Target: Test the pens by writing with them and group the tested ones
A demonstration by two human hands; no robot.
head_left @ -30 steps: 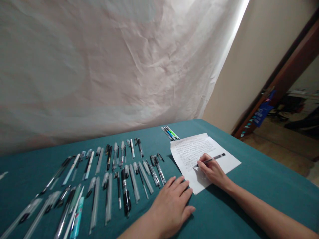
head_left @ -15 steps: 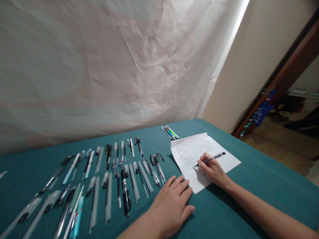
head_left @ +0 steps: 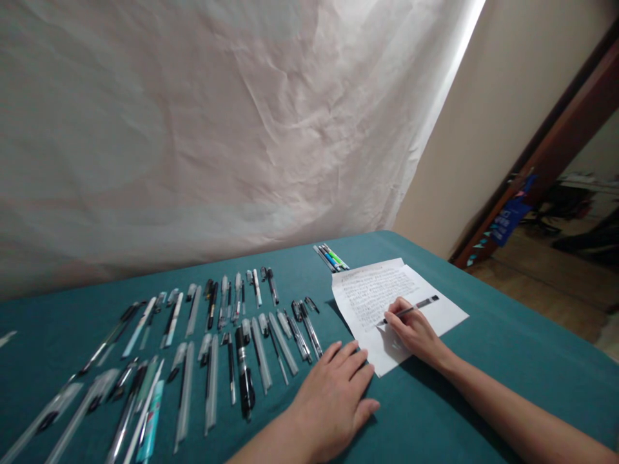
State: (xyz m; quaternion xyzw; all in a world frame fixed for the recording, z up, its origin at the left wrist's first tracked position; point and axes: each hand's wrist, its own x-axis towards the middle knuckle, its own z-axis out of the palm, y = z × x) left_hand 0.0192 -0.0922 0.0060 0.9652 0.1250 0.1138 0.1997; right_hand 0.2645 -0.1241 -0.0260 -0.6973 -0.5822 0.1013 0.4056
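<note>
In my right hand point(head_left: 411, 328) is a slim pen point(head_left: 422, 304) with a dark end, gripped in a writing hold. Its tip meets a white sheet of paper point(head_left: 438, 309) whose upper part carries several lines of handwriting. My left hand point(head_left: 333, 393) lies flat, palm down, with the fingers spread and their tips at the sheet's lower left edge. Left of that hand, a thick black pen point(head_left: 245, 380) and a clear-barrelled pen point(head_left: 310, 330) with its cap off rest on the green cloth.
Many pens, barrels, refills and caps lie in rows on the green-covered table point(head_left: 290, 438), such as a turquoise pen point(head_left: 152, 422). Several markers point(head_left: 331, 258) sit beyond the paper. A pale sheet point(head_left: 193, 129) hangs behind; a doorway point(head_left: 546, 154) stands at the right.
The pen tip and my right hand have shifted very slightly to the right along the writing. My left hand stays in place.
</note>
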